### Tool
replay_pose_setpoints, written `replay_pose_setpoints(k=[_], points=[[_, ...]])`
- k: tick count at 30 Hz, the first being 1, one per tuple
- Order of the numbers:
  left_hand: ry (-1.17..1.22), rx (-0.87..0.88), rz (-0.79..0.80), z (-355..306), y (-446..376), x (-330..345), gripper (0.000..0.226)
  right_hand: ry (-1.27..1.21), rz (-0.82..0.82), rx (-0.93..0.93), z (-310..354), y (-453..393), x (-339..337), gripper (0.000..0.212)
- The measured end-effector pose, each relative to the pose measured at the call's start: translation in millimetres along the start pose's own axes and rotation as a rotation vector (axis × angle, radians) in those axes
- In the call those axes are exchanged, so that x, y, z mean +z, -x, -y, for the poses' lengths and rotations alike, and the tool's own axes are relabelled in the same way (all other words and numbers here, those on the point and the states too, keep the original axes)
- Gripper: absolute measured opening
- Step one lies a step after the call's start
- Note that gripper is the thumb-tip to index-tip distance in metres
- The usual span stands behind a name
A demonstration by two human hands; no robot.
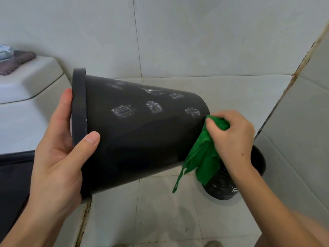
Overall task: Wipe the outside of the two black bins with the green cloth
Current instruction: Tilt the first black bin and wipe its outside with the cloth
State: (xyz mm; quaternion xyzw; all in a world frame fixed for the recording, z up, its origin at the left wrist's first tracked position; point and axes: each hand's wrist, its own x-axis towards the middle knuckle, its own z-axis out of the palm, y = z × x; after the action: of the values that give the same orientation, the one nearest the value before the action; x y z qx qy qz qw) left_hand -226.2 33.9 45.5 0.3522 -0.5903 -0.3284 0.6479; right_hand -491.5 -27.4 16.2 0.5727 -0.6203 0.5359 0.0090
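Note:
A black bin [135,132] is held in the air on its side, rim to the left and bottom to the right, with several whitish smudges on its upper wall. My left hand [58,150] grips its rim, thumb on the outside wall. My right hand [233,138] holds the bunched green cloth [203,157] against the bin's bottom edge; the cloth's loose end hangs down. The second black bin [229,186] stands on the floor below my right hand, largely hidden by the hand and the cloth, with white marks on its wall.
A white toilet cistern [30,84] stands at the left with a purple cloth [16,61] on its lid. Tiled walls close in behind and at the right. The grey tile floor [160,211] lies below. A dark surface [14,175] shows at the lower left.

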Motion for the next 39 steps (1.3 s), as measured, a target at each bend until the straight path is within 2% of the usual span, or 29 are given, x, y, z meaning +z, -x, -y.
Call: replay_pose_setpoints(k=[2,4,8,10,12,15,17,23,30,33,36,39], points=[[0.015,0.007,-0.006,-2.2,-1.2,1.1,0.066,-0.008,-0.056,0.059,-2.3,-7.3,-4.2,0.007],[0.016,0.010,-0.003,-4.1,-1.6,4.9,0.067,-0.016,-0.074,0.037,4.0,-3.0,-4.9,0.008],[-0.026,-0.021,0.040,-6.5,2.4,13.3,0.071,-0.073,0.049,-0.161,28.2,24.1,7.2,0.019],[-0.060,-0.026,0.055,-7.1,4.5,13.1,0.072,-0.089,0.080,-0.193,29.2,22.3,9.5,0.020],[-0.085,-0.026,0.056,-8.5,6.8,11.7,0.072,-0.073,0.039,-0.105,20.3,7.3,6.6,0.015],[-0.082,-0.018,0.094,-11.7,11.0,12.5,0.071,-0.069,0.028,0.142,3.5,-19.7,-2.1,0.005],[-0.062,-0.020,0.102,-13.0,13.9,13.4,0.070,-0.089,0.043,0.194,2.5,-24.3,-3.8,0.006],[-0.038,-0.040,0.090,-15.1,14.0,14.6,0.067,-0.136,0.126,0.006,18.6,-1.4,-0.9,0.008],[-0.057,-0.071,0.067,-21.8,19.7,26.6,0.071,-0.109,0.120,0.175,4.9,-17.7,-3.7,0.012],[-0.075,-0.047,0.063,-19.6,18.4,27.5,0.073,-0.151,0.117,0.034,22.1,-1.7,-1.5,0.006],[-0.052,-0.051,0.058,-15.6,17.7,24.2,0.071,-0.211,0.159,-0.097,37.4,13.6,1.7,0.009],[-0.061,-0.064,0.060,-18.7,18.6,24.8,0.071,-0.174,0.155,0.012,23.1,-0.8,2.7,0.014]])
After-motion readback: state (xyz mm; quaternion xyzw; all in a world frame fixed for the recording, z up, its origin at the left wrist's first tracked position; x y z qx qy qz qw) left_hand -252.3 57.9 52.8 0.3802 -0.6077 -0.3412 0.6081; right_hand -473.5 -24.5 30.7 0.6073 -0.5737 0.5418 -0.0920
